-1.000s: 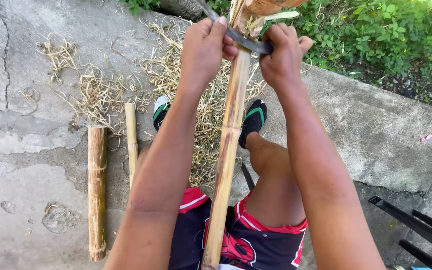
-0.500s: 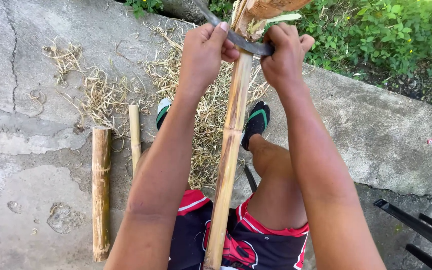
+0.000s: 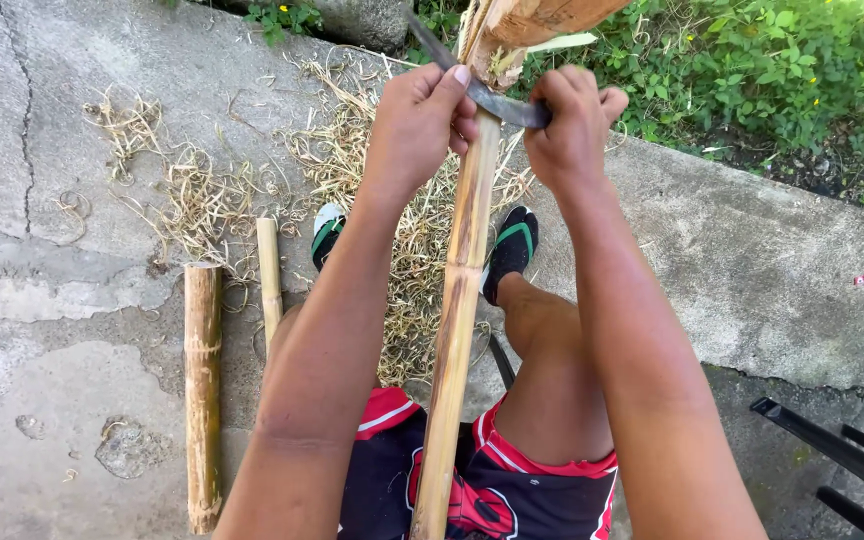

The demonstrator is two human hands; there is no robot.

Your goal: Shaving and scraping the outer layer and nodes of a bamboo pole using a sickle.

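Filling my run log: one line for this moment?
left hand: grips blade | right hand: grips blade | blade: across bamboo pole | shavings: on concrete

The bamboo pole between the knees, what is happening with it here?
A seated person holds a curved blade across a long bamboo pole that runs up between the legs. The left hand grips one end of the blade and the right hand grips the other end, close to the pole's top. Dry shavings lie scattered on the concrete by the feet. Two shorter bamboo pieces lie on the ground to the left.
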